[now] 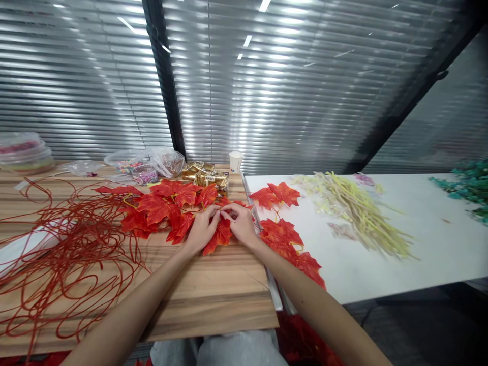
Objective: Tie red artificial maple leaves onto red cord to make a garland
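Observation:
Side by side over the wooden table, my left hand (203, 227) and my right hand (240, 221) meet at the fingertips. Both are closed in a pinch on part of a red artificial maple leaf garland (158, 207); the exact bit between the fingers is too small to make out. One leaf (218, 238) hangs below my fingers. More of the orange-red leaves lie heaped left of my hands. Others (282, 235) spread to the right, across the table seam and down over the white table's edge.
A tangle of red cord (87, 239) covers the wooden table's left side. Behind stand gold packets (211, 179), a paper cup (236, 161), bagged beads (145, 174) and plastic tubs (25, 152). The white table (366, 277) holds yellow strips (351, 208) and green foliage (470, 190).

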`<state>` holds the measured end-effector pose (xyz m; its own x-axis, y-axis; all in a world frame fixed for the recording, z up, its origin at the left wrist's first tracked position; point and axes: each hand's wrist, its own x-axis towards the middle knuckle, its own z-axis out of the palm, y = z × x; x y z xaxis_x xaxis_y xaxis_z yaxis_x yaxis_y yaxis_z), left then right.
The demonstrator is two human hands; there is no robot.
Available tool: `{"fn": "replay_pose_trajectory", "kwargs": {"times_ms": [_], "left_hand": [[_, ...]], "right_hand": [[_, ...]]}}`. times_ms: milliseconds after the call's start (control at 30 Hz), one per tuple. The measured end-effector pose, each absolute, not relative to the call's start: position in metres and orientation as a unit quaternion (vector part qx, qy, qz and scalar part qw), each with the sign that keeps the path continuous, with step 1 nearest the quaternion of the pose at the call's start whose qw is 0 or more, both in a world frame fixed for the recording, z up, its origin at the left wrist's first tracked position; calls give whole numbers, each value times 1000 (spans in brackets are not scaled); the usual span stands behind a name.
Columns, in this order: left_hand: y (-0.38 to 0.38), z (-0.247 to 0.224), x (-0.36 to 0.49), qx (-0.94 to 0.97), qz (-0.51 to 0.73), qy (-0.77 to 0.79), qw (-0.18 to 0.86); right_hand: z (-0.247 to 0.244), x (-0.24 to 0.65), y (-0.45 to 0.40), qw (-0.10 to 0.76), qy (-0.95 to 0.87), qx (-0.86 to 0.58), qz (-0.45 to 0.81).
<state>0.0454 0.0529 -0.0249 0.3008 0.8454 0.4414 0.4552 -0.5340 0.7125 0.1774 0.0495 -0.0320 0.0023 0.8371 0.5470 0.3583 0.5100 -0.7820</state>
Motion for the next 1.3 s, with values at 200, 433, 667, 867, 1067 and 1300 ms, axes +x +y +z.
{"fn": "replay_pose_trajectory", "kwargs": {"times_ms": [200,433,667,867,1067,1300], "left_hand": [[53,-25,45,773,416,419,232],[53,-26,45,776,409,423,229],[54,-26,45,779,404,424,223],[54,-28,45,782,404,422,217],[54,-28,45,783,401,422,217],[55,-28,45,785,399,422,216]], "right_hand": [[-32,177,49,551,-671,-444,222],[-33,178,50,545,-672,-446,227],[-33,179,50,536,-679,-455,211],[-34,179,51,528,-678,-462,219],[-34,178,51,530,-677,-459,223],[-33,178,51,530,-677,-462,219]]}}
